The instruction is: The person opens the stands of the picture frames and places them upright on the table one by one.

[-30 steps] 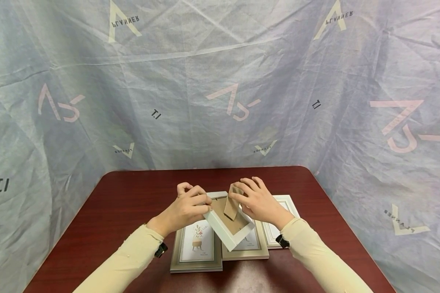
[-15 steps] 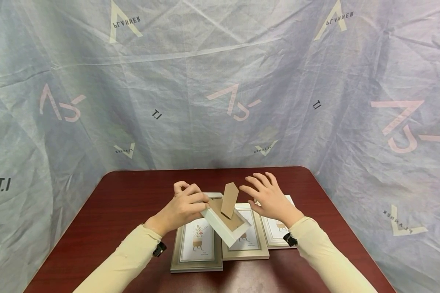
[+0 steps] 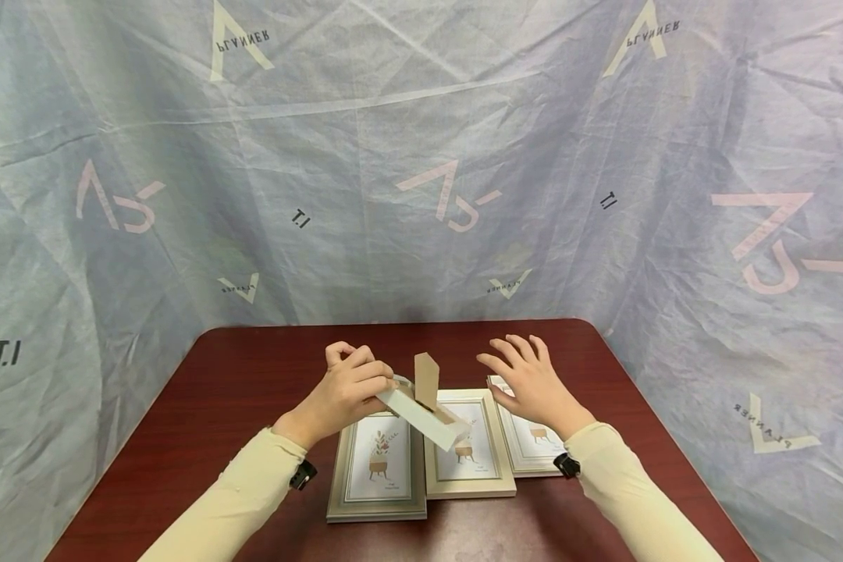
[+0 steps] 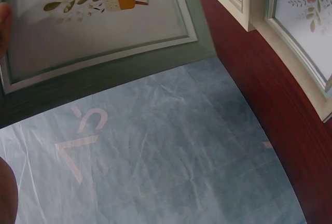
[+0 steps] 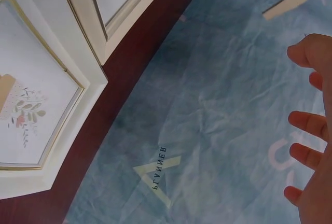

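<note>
My left hand (image 3: 347,390) grips one corner of a picture frame (image 3: 421,419), lifted and tilted above the table with its back upward. Its brown easel stand (image 3: 427,380) sticks up from the backing. In the left wrist view, a shaded frame front (image 4: 119,73) with a potted-plant print fills the upper left, beside a fingertip. Apart from the frame, my right hand (image 3: 534,394) holds nothing, its fingers spread. Below lie a silver-grey picture frame (image 3: 337,488), a cream picture frame (image 3: 471,492) and a white picture frame (image 3: 527,468), face up.
The frames lie side by side on a dark red table (image 3: 267,367) with rounded far corners. A grey printed cloth (image 3: 365,257) hangs behind and at both sides of it.
My right hand has let go of the easel stand and moved away to the right. The held frame has tipped flatter toward edge-on, and its stand now points upward.
</note>
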A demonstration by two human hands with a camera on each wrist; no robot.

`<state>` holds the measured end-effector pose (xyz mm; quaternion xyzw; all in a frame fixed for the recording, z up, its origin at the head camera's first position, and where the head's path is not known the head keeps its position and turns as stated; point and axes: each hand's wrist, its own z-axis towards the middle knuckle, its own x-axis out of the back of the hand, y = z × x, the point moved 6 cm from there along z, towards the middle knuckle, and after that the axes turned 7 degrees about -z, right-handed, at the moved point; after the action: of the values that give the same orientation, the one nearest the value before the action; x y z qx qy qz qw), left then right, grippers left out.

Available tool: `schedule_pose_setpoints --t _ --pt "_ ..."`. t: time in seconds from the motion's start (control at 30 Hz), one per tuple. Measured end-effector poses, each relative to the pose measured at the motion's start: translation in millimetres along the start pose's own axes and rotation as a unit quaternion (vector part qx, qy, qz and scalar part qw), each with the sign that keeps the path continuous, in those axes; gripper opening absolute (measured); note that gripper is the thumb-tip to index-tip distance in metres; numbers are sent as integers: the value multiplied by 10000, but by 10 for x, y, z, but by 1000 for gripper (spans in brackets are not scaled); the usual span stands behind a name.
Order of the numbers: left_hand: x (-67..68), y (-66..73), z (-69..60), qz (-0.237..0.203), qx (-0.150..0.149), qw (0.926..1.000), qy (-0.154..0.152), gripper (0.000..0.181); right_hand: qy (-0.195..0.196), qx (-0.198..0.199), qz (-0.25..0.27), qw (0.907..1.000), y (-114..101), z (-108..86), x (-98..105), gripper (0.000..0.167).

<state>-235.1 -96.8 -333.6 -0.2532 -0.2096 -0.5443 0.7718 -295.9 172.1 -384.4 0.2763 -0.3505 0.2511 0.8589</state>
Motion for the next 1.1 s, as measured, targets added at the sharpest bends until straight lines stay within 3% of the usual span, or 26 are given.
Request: schedule_pose_setpoints --t 0.23,0.53,0.9,1.1 --pt "22 -66 19 -67 289 9995 125 34 142 -106 -58 9998 26 -52 8 51" --pt "33 -128 52 -305 715 9965 295 33 77 -427 -176 9989 2 -68 36 47" --pt "0 -255 -4 -630 1572 9839 564 33 54 -671 -137 9976 -82 -84 89 48" --pt "-2 -307 -1 -496 1881 9782 725 35 41 -754 -160 9970 -144 -54 118 47"
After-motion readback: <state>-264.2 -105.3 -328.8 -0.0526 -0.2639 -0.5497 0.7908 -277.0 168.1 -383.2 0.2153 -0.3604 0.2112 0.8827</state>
